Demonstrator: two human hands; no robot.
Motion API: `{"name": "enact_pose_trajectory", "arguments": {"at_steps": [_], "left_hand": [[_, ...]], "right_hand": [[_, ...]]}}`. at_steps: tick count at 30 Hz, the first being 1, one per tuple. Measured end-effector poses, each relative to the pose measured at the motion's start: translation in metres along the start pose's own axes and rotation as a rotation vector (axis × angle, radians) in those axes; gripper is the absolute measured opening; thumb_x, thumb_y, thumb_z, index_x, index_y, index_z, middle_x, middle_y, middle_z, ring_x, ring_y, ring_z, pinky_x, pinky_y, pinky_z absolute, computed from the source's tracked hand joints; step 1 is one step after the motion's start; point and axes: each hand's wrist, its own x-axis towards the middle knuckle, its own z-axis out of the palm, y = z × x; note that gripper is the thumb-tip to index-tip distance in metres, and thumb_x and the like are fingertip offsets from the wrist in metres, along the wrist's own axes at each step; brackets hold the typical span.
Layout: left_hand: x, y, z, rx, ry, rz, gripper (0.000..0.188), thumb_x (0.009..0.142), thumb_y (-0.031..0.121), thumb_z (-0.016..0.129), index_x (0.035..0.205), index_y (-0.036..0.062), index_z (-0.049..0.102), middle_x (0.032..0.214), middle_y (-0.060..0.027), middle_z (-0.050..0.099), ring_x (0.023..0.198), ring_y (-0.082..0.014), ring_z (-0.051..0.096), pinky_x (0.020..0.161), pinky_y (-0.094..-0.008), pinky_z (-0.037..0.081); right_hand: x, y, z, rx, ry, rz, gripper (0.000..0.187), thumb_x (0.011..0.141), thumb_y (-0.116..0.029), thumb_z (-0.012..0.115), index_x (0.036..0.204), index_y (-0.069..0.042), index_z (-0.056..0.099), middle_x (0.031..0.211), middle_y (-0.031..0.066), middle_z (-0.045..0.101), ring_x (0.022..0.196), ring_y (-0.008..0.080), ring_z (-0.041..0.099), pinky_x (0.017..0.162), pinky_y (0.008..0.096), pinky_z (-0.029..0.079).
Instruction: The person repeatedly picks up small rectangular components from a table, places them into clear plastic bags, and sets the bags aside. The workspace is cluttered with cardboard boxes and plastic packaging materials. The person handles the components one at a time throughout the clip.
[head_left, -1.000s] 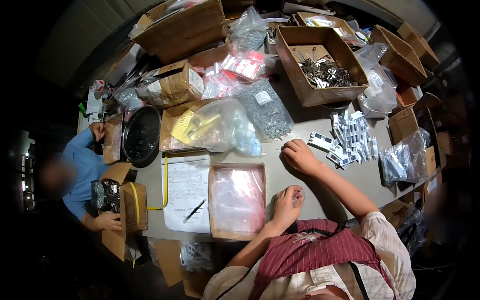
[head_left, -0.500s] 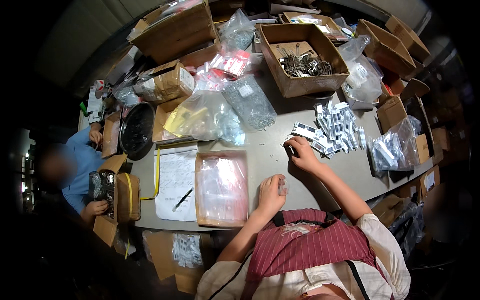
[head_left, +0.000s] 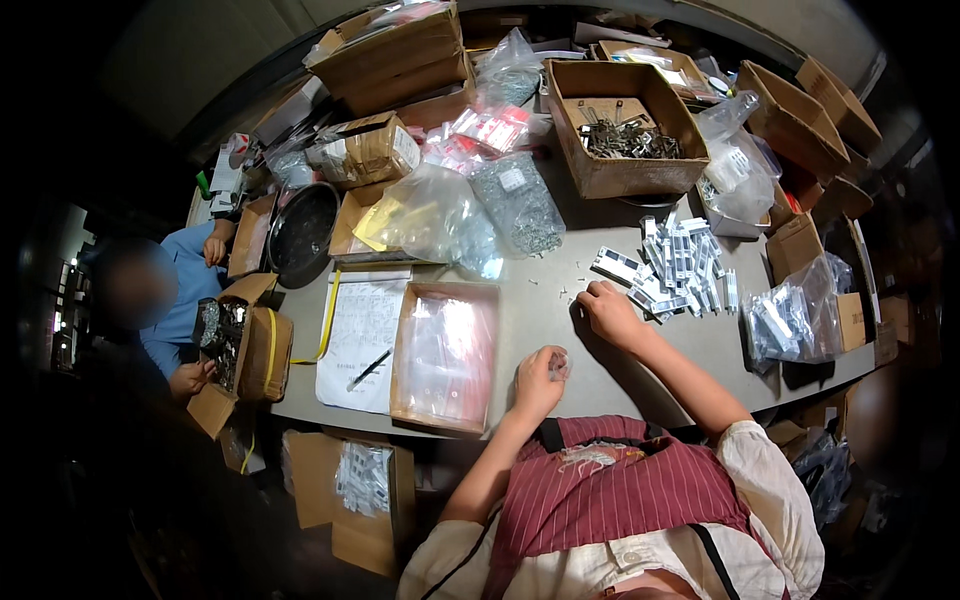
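My left hand (head_left: 538, 384) is closed around a small clear plastic bag (head_left: 561, 367) near the front of the grey table (head_left: 530, 325). What the bag contains is too small to tell. Ahead and to the right, my right hand (head_left: 613, 317) rests low over the table, fingers curled and tips together at the surface. Whatever those fingertips hold is hidden. Beside them lie a few tiny screw-like pieces (head_left: 563, 292). Just beyond my right hand spreads a pile of white-and-grey rectangular plastic parts (head_left: 683, 262).
Left of my hands sit an open carton of clear bags (head_left: 446, 355) and a written sheet (head_left: 350, 340) with a pen (head_left: 370, 369). A carton of metal parts (head_left: 630, 175) and a bag of small hardware (head_left: 518, 205) stand behind. A co-worker in a blue sleeve (head_left: 185, 285) handles a box at left.
The whole view has shifted slightly. My right fingertips have drawn a little toward me from the white parts, while my left hand keeps its grip on the bag.
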Motion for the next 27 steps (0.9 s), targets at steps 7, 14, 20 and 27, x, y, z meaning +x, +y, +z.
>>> {"name": "enact_pose_trajectory", "arguments": {"at_steps": [7, 14, 20, 27], "left_hand": [[0.007, 0.037, -0.010, 0.047, 0.052, -0.049, 0.023, 0.092, 0.017, 0.057, 0.106, 0.0020, 0.067, 0.104, -0.0216, 0.068, 0.092, -0.0421, 0.065, 0.083, -0.0471, 0.051], [0.014, 0.050, -0.015, -0.058, 0.046, -0.068, 0.022, 0.092, 0.014, 0.061, 0.111, 0.0033, 0.063, 0.104, -0.0218, 0.069, 0.098, -0.0408, 0.066, 0.083, -0.0449, 0.052], [0.019, 0.048, -0.007, -0.124, 0.065, -0.067, 0.024, 0.090, 0.012, 0.065, 0.113, 0.0047, 0.062, 0.102, -0.0171, 0.070, 0.097, -0.0349, 0.068, 0.083, -0.0416, 0.052], [0.018, 0.039, 0.008, -0.226, 0.129, -0.060, 0.026, 0.083, 0.000, 0.070, 0.107, 0.0048, 0.062, 0.093, -0.0130, 0.069, 0.089, -0.0297, 0.069, 0.079, -0.0377, 0.054]], "right_hand": [[-0.026, 0.011, -0.012, 0.146, -0.045, 0.082, 0.018, 0.075, -0.003, 0.068, 0.092, 0.000, 0.061, 0.089, 0.0185, 0.061, 0.088, 0.0389, 0.061, 0.078, 0.0469, 0.050], [-0.045, 0.004, -0.013, -0.126, -0.169, 0.103, 0.020, 0.078, 0.000, 0.062, 0.097, 0.003, 0.058, 0.088, 0.0198, 0.060, 0.089, 0.0370, 0.062, 0.075, 0.0448, 0.053], [-0.061, -0.005, -0.013, -0.211, -0.077, 0.077, 0.026, 0.072, -0.003, 0.064, 0.095, 0.003, 0.053, 0.081, 0.0180, 0.061, 0.079, 0.0367, 0.065, 0.069, 0.0458, 0.055], [-0.051, -0.042, -0.054, 0.776, -0.083, 0.296, 0.029, 0.080, -0.019, 0.073, 0.102, -0.002, 0.064, 0.087, 0.0136, 0.066, 0.073, 0.0262, 0.064, 0.068, 0.0355, 0.052]]}}
